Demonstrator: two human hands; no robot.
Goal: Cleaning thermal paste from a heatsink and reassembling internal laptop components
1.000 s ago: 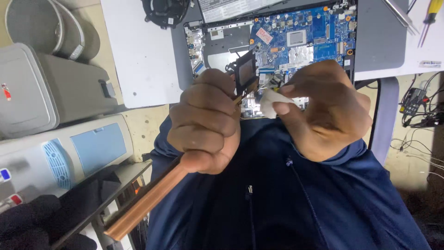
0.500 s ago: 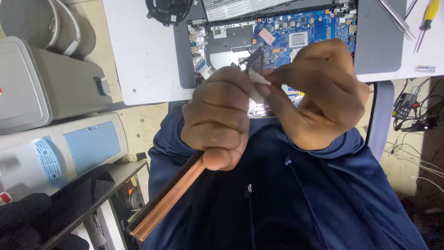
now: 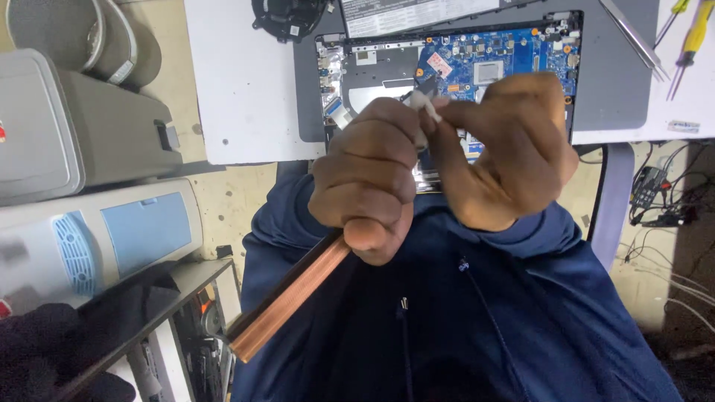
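I see my left hand [image 3: 369, 186] fisted around a flat copper pipe [image 3: 287, 305], which slants down-left from the fist over the blue hoodie [image 3: 477, 320]; my right hand [image 3: 506, 149] has its fingers pinched narrow on a small white wad [image 3: 424, 104], pressed at the top of the left fist; both hands are raised above the opened laptop [image 3: 611, 82] with its blue circuit board [image 3: 506, 52], on the white surface [image 3: 238, 82]; screwdrivers [image 3: 696, 33] lie far right.

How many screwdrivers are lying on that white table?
2, both at the top right corner of the white table: a yellow-handled screwdriver and, just to its left, a green-handled one, mostly cut off by the frame. More may lie out of view.
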